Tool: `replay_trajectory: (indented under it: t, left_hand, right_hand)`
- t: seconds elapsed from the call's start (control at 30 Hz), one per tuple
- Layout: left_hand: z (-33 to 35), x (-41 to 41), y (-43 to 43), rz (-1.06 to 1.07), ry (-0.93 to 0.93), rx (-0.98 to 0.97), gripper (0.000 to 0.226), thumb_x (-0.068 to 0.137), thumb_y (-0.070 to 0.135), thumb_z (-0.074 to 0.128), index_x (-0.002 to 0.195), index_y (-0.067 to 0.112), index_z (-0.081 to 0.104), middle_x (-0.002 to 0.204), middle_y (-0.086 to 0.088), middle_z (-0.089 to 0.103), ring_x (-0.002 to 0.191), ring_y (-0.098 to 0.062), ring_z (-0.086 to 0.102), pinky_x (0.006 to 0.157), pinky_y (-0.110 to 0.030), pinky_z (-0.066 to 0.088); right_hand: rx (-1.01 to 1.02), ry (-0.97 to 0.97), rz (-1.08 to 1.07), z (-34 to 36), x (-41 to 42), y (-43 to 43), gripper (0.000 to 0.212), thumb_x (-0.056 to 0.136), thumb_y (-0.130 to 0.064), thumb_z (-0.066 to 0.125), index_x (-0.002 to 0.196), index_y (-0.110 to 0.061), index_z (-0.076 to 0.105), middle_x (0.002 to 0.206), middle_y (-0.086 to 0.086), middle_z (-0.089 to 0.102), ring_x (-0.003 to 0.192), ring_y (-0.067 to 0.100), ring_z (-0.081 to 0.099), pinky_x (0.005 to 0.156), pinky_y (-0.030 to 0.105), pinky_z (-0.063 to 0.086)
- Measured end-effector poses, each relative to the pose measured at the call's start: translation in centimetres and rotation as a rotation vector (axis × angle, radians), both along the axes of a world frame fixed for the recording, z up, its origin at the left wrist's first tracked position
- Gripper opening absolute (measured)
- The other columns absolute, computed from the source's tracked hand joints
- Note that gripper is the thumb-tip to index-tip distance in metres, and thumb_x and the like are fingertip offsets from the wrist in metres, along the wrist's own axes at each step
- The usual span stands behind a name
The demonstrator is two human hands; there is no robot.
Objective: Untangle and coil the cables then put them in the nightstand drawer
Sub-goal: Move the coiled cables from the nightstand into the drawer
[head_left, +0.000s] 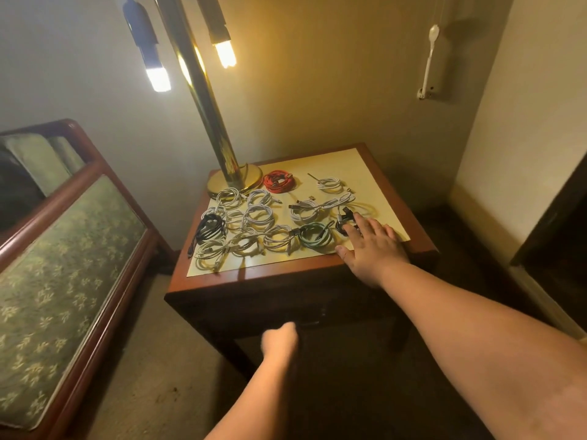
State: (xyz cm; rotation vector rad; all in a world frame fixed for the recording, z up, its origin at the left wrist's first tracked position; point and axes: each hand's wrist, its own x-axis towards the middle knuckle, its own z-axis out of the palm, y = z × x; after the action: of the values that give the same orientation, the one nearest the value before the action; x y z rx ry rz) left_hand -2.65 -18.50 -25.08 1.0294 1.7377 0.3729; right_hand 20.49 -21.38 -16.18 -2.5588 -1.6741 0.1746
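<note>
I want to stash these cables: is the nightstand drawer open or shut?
Shut. The drawer front sits flush under the tabletop, and the left hand hovers by its handle.

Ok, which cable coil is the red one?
The red coil at the back, beside the lamp base; the others are white, black or pale green.

Lamp (203, 100): brass pole, round base, two bulbs (158, 78) lit. Bench (63, 265): reddish wood frame, green floral cushion, at left. Wall fitting (428, 65): white, upper right. Carpet (158, 360): tan.
</note>
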Motion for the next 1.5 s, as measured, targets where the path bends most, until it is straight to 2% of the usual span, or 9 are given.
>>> replay_trajectory:
  t: [0.17,0.3,0.37,0.43,0.5,0.57,0.67,0.73,1.5]
  left_hand:
    - [-1.6,-3.8,-3.5,0.004,-0.057,-0.087,0.037,0.085,0.016,0.072,0.113,-0.008,0.065,0.095,-0.021,0.071,0.089,-0.036,0.071,0.074,-0.039,0.057]
    - [1.1,-5.0,-4.9,-0.266,0.11,0.099,0.025,0.09,0.022,0.069,0.099,-0.001,0.068,0.085,-0.007,0.066,0.082,-0.02,0.064,0.06,-0.028,0.046]
    - [2.5,-6.0,-4.8,-0.5,0.233,0.301,0.024,0.092,0.033,0.067,0.079,0.013,0.068,0.072,0.003,0.063,0.072,-0.012,0.062,0.061,-0.031,0.044]
    - [4.0,-7.7,-4.2,-0.627,0.296,0.638,0.03,0.095,0.039,0.066,0.071,0.021,0.067,0.065,0.011,0.059,0.062,-0.003,0.056,0.06,-0.025,0.038]
    - [5.7,-9.5,-3.1,-0.639,0.301,1.009,0.02,0.095,0.035,0.067,0.077,0.024,0.066,0.072,0.015,0.056,0.064,-0.002,0.052,0.06,-0.016,0.035]
    - [6.4,-10.8,-0.9,-0.673,0.409,1.147,0.014,0.094,0.038,0.067,0.095,0.024,0.068,0.091,0.007,0.059,0.08,-0.01,0.054,0.071,-0.022,0.042]
    - [5.8,-11.9,1.7,-0.822,0.663,0.822,0.041,0.101,0.055,0.044,0.129,0.029,0.06,0.125,0.003,0.056,0.117,-0.02,0.052,0.105,-0.041,0.04]
    - [5.5,-12.1,2.3,-0.907,0.732,0.712,0.048,0.103,0.058,0.03,0.128,0.03,0.058,0.127,0.005,0.06,0.123,-0.02,0.053,0.115,-0.045,0.032]
    - [6.6,-18.6,-9.8,-1.031,0.696,0.461,0.053,0.101,0.066,0.027,0.131,0.032,0.054,0.131,0.003,0.057,0.126,-0.021,0.048,0.113,-0.044,0.031]
  right_hand:
    - [0.001,0.022,-0.007,0.2,-0.1,-0.1,0.068,0.101,-0.064,0.015,0.161,-0.031,0.011,0.17,0.0,-0.008,0.156,0.027,-0.003,0.125,0.051,0.001]
    - [0.035,0.081,-0.006,0.7,0.0,-0.2,0.067,0.102,-0.063,0.026,0.16,-0.034,0.011,0.17,0.0,-0.008,0.156,0.028,0.001,0.126,0.052,0.005]
    - [0.103,0.145,-0.031,1.0,-0.2,-0.5,0.067,0.102,-0.059,0.035,0.16,-0.035,0.011,0.17,0.0,-0.008,0.156,0.03,0.001,0.125,0.052,0.008]
    - [0.315,0.124,-0.017,1.3,-1.1,-1.7,0.059,0.103,-0.051,0.041,0.154,-0.022,0.033,0.165,0.01,0.017,0.15,0.035,0.021,0.12,0.051,0.025]
    - [0.589,0.105,0.118,1.0,-2.8,-3.5,0.044,0.101,-0.045,0.044,0.123,-0.01,0.059,0.13,0.015,0.052,0.116,0.031,0.053,0.096,0.044,0.049]
    - [0.562,0.152,0.265,0.0,-4.9,-5.4,0.037,0.1,-0.049,0.04,0.099,-0.018,0.06,0.098,0.001,0.056,0.088,0.019,0.055,0.076,0.034,0.05]
    - [0.126,0.184,0.254,-2.3,-8.1,-7.0,0.039,0.102,-0.056,0.035,0.106,-0.026,0.06,0.101,-0.007,0.059,0.098,0.016,0.06,0.084,0.033,0.05]
    - [-0.02,0.082,0.169,-3.3,-9.2,-6.9,0.046,0.103,-0.058,0.029,0.114,-0.026,0.06,0.111,-0.004,0.064,0.106,0.019,0.061,0.091,0.037,0.048]
    - [-0.206,0.059,0.079,-3.2,-16.8,-19.4,0.046,0.103,-0.06,0.026,0.111,-0.027,0.058,0.116,-0.001,0.064,0.111,0.022,0.059,0.091,0.039,0.042]
